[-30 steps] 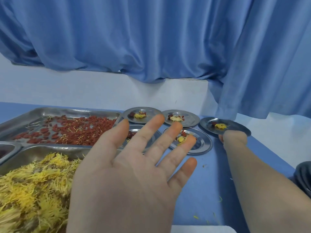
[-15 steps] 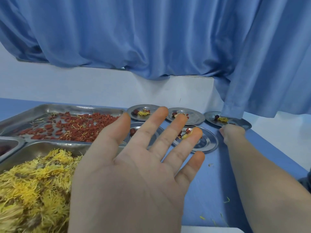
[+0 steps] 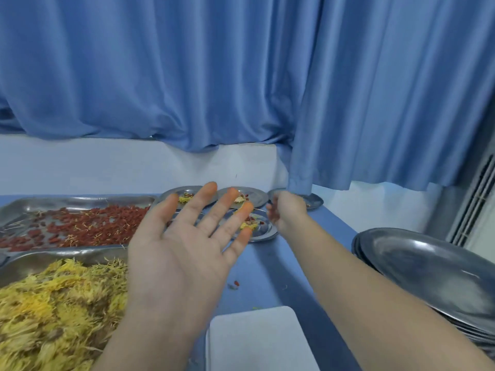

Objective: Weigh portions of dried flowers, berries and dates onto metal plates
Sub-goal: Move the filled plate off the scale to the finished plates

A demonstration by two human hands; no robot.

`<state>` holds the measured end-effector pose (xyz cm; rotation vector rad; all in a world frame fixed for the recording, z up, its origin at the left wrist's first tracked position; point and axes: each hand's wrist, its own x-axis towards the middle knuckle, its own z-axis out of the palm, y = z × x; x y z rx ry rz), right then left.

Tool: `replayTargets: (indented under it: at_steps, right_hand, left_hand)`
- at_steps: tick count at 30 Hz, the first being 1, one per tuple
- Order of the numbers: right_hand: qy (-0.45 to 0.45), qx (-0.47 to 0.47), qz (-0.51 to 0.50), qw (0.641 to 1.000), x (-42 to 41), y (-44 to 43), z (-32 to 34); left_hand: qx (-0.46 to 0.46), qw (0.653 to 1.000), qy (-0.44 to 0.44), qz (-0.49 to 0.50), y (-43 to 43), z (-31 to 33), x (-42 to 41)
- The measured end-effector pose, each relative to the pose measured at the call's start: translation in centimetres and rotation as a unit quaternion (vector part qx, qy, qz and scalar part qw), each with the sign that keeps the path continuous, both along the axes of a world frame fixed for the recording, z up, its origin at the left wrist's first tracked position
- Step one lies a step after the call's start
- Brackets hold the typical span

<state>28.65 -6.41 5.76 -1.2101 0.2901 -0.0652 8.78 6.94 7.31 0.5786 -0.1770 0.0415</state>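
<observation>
Several small plates (image 3: 317, 203) sit at the far side of the table (image 3: 281, 263), each carrying a little mixed portion. The right hand (image 3: 288, 214) reaches for the far-right one; it is blurred and curled, so I cannot tell what it holds, if anything. The left hand (image 3: 184, 250) hovers palm-up, fingers spread, holding nothing.

The step looks like setting a portion. It is best done level, clear of the curtain (image 3: 300, 180) hem and of neighbouring rims.

The tray (image 3: 80, 202) holds berries (image 3: 80, 228) in its far compartment and flowers (image 3: 53, 303) in its near one. A stack (image 3: 428, 263) of spare plates waits on the right. A white slab (image 3: 254, 338), perhaps the scale, lies nearest.
</observation>
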Motion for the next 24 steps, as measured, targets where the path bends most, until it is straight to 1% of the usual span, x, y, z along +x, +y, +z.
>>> replayTargets:
  at_steps: [5, 8, 9, 11, 13, 15, 16, 17, 19, 20, 21, 22, 24]
  right_hand:
    - [-0.049, 0.041, 0.047, 0.997, -7.9, -2.7, 3.9]
    - [-0.069, -0.002, 0.085, 0.994, -13.0, -5.7, 5.8]
    - [-0.080, -0.028, 0.098, 0.992, -14.4, -7.0, 6.2]
    - [-0.108, -0.125, 0.121, 0.979, -17.3, -9.6, 6.8]
    - [-0.139, -0.250, 0.128, 0.950, -19.5, -12.3, 6.8]
    - [-0.169, -0.381, 0.113, 0.902, -21.0, -14.9, 6.5]
    - [-0.182, -0.453, 0.103, 0.867, -21.4, -16.1, 6.3]
    - [-0.193, -0.533, 0.097, 0.818, -21.7, -17.3, 5.9]
    - [-0.202, -0.682, 0.105, 0.695, -22.3, -19.2, 5.2]
    - [-0.203, -0.730, 0.119, 0.641, -22.7, -19.8, 4.8]
    - [-0.200, -0.761, 0.134, 0.603, -23.0, -20.4, 4.4]
    - [-0.196, -0.780, 0.148, 0.575, -23.3, -20.8, 4.0]
    - [-0.187, -0.800, 0.165, 0.546, -23.8, -21.5, 3.4]
  left_hand:
    - [0.026, 0.999, -0.037, 0.013, -1.2, 1.9, -2.2]
    - [0.054, 0.996, -0.073, 0.006, -2.1, 2.4, -3.6]
    - [0.066, 0.995, -0.081, 0.002, -2.6, 2.4, -4.2]
    - [0.100, 0.991, -0.089, -0.012, -3.6, 1.9, -5.4]
    - [0.127, 0.989, -0.076, -0.025, -4.5, 0.7, -6.7]
    - [0.129, 0.990, -0.045, -0.027, -5.0, -0.7, -7.7]
    - [0.123, 0.992, -0.025, -0.024, -5.2, -1.4, -8.0]
    - [0.114, 0.993, -0.004, -0.020, -5.2, -2.0, -8.2]
    - [0.092, 0.995, 0.036, -0.012, -5.1, -3.1, -8.4]
    - [0.080, 0.995, 0.051, -0.005, -5.1, -3.6, -8.5]
    - [0.068, 0.996, 0.062, 0.002, -5.0, -4.0, -8.5]
    - [0.056, 0.996, 0.071, 0.009, -4.9, -4.4, -8.5]
    - [0.027, 0.996, 0.080, 0.016, -4.8, -5.3, -8.7]
